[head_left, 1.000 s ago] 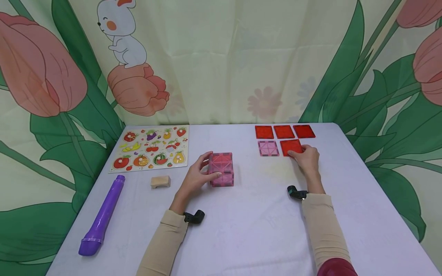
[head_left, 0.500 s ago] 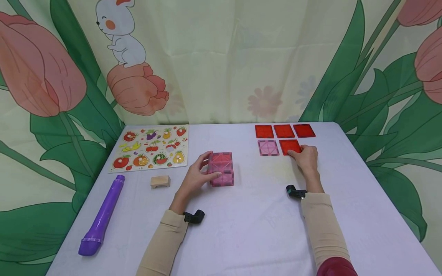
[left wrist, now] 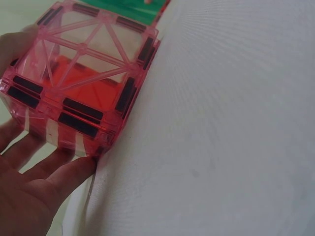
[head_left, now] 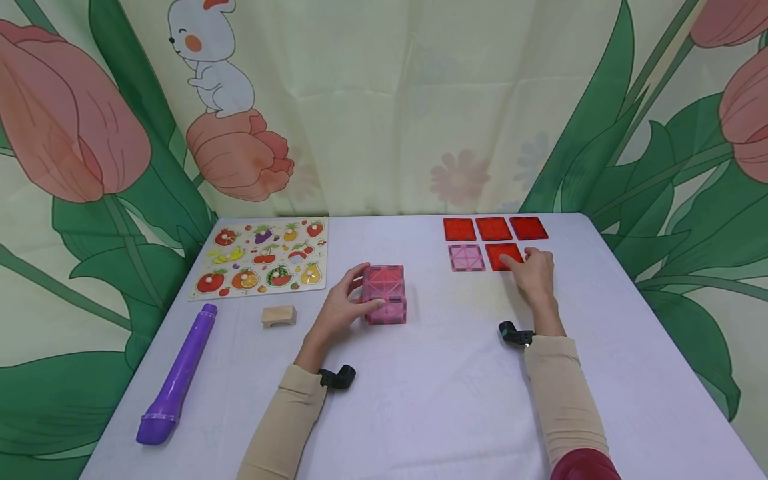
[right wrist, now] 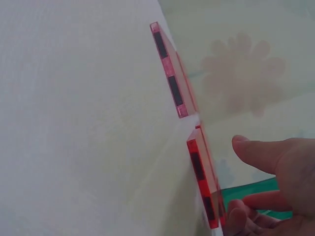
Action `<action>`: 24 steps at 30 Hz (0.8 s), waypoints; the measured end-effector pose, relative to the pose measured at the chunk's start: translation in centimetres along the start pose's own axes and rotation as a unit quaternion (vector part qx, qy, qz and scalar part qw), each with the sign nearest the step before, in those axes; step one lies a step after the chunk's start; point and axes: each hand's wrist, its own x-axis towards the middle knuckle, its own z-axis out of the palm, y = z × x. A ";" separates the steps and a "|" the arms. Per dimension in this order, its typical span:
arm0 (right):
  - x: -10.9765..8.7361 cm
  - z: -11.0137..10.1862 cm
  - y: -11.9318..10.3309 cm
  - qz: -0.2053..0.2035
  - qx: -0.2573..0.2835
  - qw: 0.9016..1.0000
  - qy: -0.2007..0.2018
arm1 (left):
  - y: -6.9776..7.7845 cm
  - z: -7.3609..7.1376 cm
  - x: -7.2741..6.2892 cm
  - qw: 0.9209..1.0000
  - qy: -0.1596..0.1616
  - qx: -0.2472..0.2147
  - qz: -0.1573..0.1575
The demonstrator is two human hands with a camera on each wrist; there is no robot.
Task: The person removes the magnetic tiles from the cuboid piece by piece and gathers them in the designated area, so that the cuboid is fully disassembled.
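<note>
My left hand point(head_left: 340, 308) holds the side of a pink see-through cube point(head_left: 385, 293) built of magnetic tiles, standing mid-table. Its thumb lies along the near side, its fingers round the left and back. In the left wrist view, dark magnet strips line the cube's edges point(left wrist: 81, 115). At the right, my right hand point(head_left: 536, 277) hovers by a red magnetic tile point(head_left: 501, 253) lying flat. Thumb and fingers are spread apart in the right wrist view, with the red tile point(right wrist: 202, 177) beside them, not pinched. A pink magnetic tile point(head_left: 466, 258) lies just left of it.
Three more red tiles point(head_left: 494, 229) form a row along the back edge. At the left are a fruit puzzle board point(head_left: 261, 257), a small wooden arch block point(head_left: 279, 316) and a purple toy microphone point(head_left: 179, 373). A printed curtain point(head_left: 372, 120) hangs behind the white table point(head_left: 432, 400).
My right hand has let go of the red tile and its fingers have spread and lifted slightly. The left hand and the cube stay as they were.
</note>
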 end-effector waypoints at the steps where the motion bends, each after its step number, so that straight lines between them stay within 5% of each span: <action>1: -0.1 -0.1 -0.2 -0.001 0.003 1.000 -0.001 | 0.0 0.0 0.0 1.000 0.000 0.000 0.000; 24: -4.1 0.3 -6.1 -0.128 0.033 0.991 -0.027 | 0.4 0.0 -0.3 1.000 0.007 0.011 0.010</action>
